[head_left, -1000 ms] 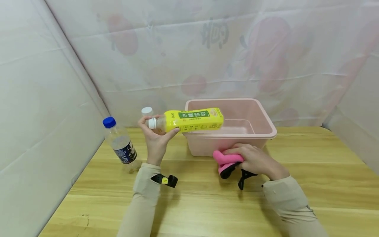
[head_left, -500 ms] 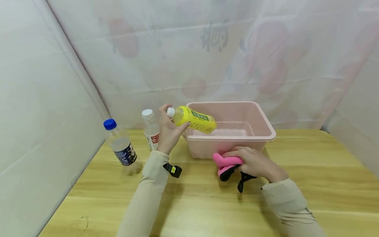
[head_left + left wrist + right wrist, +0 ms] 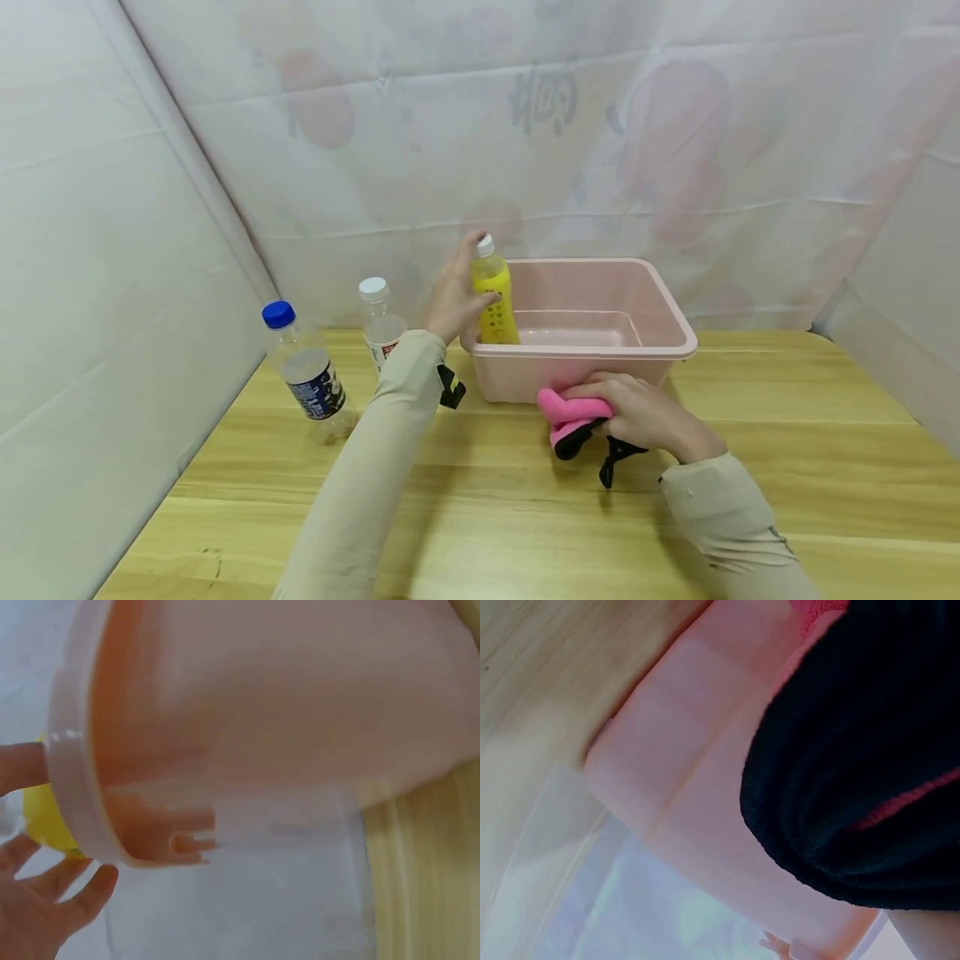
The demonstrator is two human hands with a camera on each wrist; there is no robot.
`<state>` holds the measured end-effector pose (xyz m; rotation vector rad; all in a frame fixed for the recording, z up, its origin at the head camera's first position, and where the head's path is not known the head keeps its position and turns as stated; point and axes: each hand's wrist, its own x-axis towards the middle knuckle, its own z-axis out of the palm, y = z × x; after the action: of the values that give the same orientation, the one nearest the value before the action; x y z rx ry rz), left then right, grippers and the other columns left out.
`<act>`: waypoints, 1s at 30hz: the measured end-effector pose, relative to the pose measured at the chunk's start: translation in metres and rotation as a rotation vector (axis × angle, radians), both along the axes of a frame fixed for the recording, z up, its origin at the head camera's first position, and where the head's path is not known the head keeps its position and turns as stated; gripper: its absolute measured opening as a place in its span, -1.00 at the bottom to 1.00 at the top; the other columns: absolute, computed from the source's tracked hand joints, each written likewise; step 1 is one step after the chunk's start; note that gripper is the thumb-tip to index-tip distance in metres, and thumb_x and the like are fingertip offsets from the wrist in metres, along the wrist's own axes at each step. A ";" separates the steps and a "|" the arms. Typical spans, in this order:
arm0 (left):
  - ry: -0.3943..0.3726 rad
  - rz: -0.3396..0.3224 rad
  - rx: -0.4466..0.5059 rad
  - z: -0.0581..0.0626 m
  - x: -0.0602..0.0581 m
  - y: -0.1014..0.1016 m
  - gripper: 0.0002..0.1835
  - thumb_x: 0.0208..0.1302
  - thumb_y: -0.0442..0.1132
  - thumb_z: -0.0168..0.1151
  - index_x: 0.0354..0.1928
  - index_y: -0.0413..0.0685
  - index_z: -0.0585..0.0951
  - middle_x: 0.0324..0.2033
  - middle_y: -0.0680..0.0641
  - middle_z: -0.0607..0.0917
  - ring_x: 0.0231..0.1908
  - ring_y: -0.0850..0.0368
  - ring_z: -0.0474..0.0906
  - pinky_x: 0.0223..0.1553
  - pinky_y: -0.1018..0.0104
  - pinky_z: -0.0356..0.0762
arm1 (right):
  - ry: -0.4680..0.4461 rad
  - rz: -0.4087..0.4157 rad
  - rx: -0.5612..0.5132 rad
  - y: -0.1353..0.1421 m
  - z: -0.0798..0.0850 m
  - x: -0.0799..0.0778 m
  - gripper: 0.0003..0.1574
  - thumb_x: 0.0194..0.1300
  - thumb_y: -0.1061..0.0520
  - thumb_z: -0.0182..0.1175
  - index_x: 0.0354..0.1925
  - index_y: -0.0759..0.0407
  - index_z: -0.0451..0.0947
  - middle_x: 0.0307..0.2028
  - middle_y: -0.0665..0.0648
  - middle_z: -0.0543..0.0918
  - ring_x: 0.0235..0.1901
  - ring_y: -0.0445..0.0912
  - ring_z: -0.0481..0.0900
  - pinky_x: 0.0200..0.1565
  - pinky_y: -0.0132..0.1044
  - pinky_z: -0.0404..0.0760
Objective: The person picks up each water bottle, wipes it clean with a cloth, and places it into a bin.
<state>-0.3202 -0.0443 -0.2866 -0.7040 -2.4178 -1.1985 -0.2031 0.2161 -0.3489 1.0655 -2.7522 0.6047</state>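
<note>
My left hand [image 3: 453, 296] holds a plastic drink bottle [image 3: 497, 310] with a yellow label and white cap, nearly upright. The bottle stands inside the left end of a pink plastic bin [image 3: 585, 351], its base behind the front rim. In the left wrist view the bin's wall hides most of the bottle, and only a yellow strip [image 3: 46, 817] shows between thumb and fingers. My right hand [image 3: 641, 412] grips a folded pink cloth item [image 3: 573, 408] with black edging and a hanging black strap, against the bin's front wall. Its black fabric [image 3: 832, 772] fills much of the right wrist view.
Left of the bin stand two clear bottles: one with a blue cap [image 3: 278, 315] and dark label, one with a white cap [image 3: 373, 289], partly behind my left sleeve. All rest on a wooden table [image 3: 525, 517], with white curtains [image 3: 420, 125] behind and at the sides.
My left hand has moved right with the yellow bottle, turning it from lying sideways to nearly upright and lowering it into the bin's left end. My right hand and the cloth item have stayed put.
</note>
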 end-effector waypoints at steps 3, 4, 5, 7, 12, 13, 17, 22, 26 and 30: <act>-0.021 -0.038 -0.066 0.002 -0.007 0.003 0.03 0.07 -0.60 0.45 0.54 -0.04 0.16 0.44 -0.21 0.34 0.27 -0.22 0.45 0.20 -0.01 0.55 | -0.002 -0.001 0.004 0.001 0.000 0.001 -0.46 0.12 0.39 0.32 0.04 -0.02 0.74 0.03 0.01 0.69 0.05 0.03 0.61 0.10 0.07 0.58; -0.028 -0.046 -0.079 0.003 -0.008 0.004 0.04 0.07 -0.59 0.46 0.55 -0.04 0.15 0.46 -0.20 0.31 0.29 -0.23 0.42 0.23 -0.03 0.53 | -0.001 -0.002 0.007 0.001 0.000 0.001 -0.46 0.12 0.39 0.32 0.04 -0.03 0.74 0.03 0.01 0.69 0.05 0.03 0.61 0.10 0.07 0.58; -0.039 -0.048 -0.089 0.004 -0.010 0.005 0.04 0.07 -0.59 0.46 0.55 -0.04 0.14 0.47 -0.20 0.31 0.30 -0.24 0.41 0.24 -0.05 0.52 | 0.002 -0.002 0.009 0.001 0.000 0.001 -0.46 0.13 0.38 0.32 0.04 -0.03 0.74 0.03 0.00 0.68 0.05 0.03 0.61 0.11 0.07 0.58; -0.064 -0.043 -0.103 0.004 -0.013 0.006 0.05 0.08 -0.58 0.46 0.56 -0.03 0.12 0.47 -0.22 0.29 0.30 -0.25 0.40 0.25 -0.08 0.50 | 0.008 -0.003 0.014 0.001 0.001 0.001 -0.46 0.13 0.39 0.32 0.04 -0.04 0.74 0.04 0.00 0.68 0.05 0.03 0.61 0.11 0.08 0.58; -0.146 -0.009 -0.185 0.003 -0.018 0.008 0.05 0.17 -0.54 0.41 0.58 0.01 0.02 0.48 -0.28 0.23 0.34 -0.26 0.34 0.26 -0.11 0.49 | 0.005 -0.003 0.016 -0.001 0.000 0.002 -0.45 0.14 0.40 0.31 0.05 -0.04 0.74 0.05 0.01 0.68 0.07 0.02 0.60 0.13 0.07 0.57; -0.162 -0.005 -0.202 0.003 -0.019 0.009 0.04 0.19 -0.53 0.40 0.58 0.02 0.00 0.48 -0.29 0.21 0.34 -0.27 0.34 0.25 -0.11 0.49 | 0.004 -0.002 0.013 -0.001 0.000 0.002 -0.44 0.13 0.41 0.31 0.05 -0.03 0.74 0.05 0.01 0.68 0.07 0.02 0.61 0.13 0.07 0.57; -0.200 -0.001 -0.234 0.002 -0.019 0.011 0.02 0.24 -0.50 0.37 0.58 0.04 -0.03 0.49 -0.30 0.18 0.32 -0.27 0.36 0.19 -0.12 0.55 | 0.006 0.001 0.004 -0.003 -0.001 0.002 -0.42 0.10 0.44 0.29 0.05 0.01 0.73 0.04 0.03 0.68 0.06 0.03 0.61 0.12 0.07 0.58; -0.203 0.022 -0.278 0.005 -0.018 0.013 -0.03 0.32 -0.41 0.34 0.60 0.14 -0.01 0.46 -0.29 0.23 0.33 -0.25 0.36 0.19 -0.14 0.54 | 0.009 -0.003 0.011 -0.004 0.001 0.002 -0.45 0.14 0.43 0.30 0.05 0.01 0.74 0.05 0.04 0.68 0.06 0.04 0.61 0.12 0.09 0.58; -0.174 0.032 -0.302 0.005 -0.018 0.013 -0.06 0.34 -0.42 0.31 0.59 0.19 0.02 0.38 -0.36 0.33 0.28 -0.27 0.40 0.18 -0.14 0.55 | 0.016 0.001 0.013 -0.004 0.002 0.001 -0.45 0.13 0.42 0.29 0.05 0.01 0.73 0.05 0.04 0.68 0.07 0.04 0.60 0.12 0.08 0.58; -0.127 0.043 -0.292 0.002 -0.019 0.011 -0.07 0.32 -0.47 0.29 0.59 0.14 0.05 0.34 -0.36 0.39 0.27 -0.26 0.42 0.19 -0.11 0.55 | 0.015 -0.004 0.007 -0.004 0.000 0.001 -0.44 0.11 0.42 0.30 0.06 0.01 0.73 0.04 0.03 0.69 0.06 0.04 0.61 0.12 0.07 0.58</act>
<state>-0.3394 -0.0331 -0.2848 -0.6708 -2.7335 -0.9071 -0.2020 0.2120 -0.3486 1.0610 -2.7455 0.5841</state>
